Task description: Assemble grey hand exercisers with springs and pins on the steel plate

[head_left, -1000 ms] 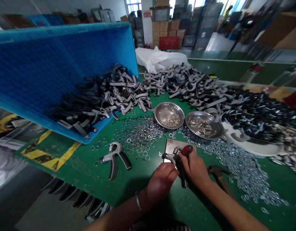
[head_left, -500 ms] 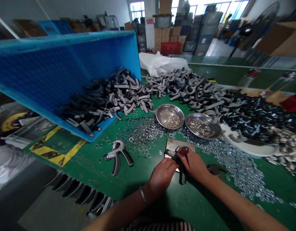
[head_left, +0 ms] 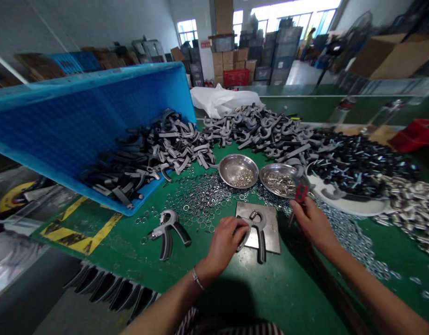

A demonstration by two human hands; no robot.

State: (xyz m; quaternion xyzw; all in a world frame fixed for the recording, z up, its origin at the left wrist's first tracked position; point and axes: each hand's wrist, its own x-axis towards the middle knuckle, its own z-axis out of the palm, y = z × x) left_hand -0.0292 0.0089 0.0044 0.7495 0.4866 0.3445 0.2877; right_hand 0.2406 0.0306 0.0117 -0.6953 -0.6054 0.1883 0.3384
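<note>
My left hand (head_left: 225, 242) is closed around one handle of a grey-and-black hand grip strengthener (head_left: 261, 232). Its spring end and other handle lie over a square metal plate (head_left: 272, 228) on the green table. To the right of the plate, my right hand (head_left: 315, 228) grips a red-handled screwdriver (head_left: 301, 193), its thin shaft pointing down, apart from the strengthener. Another hand grip strengthener (head_left: 170, 230) lies on the table left of my left hand.
A tipped blue crate (head_left: 106, 104) spills grey and black handles. Metal bowls with small parts, one a steel bowl (head_left: 231, 160), stand behind the plate. Loose rings (head_left: 204, 197) and nuts (head_left: 354, 246) cover the table. Black-knobbed screws (head_left: 357, 158) are heaped at right.
My right hand has lifted the screwdriver off the strengthener and moved right with it. My left hand has shifted slightly left, still on the handle. The view has tilted a little.
</note>
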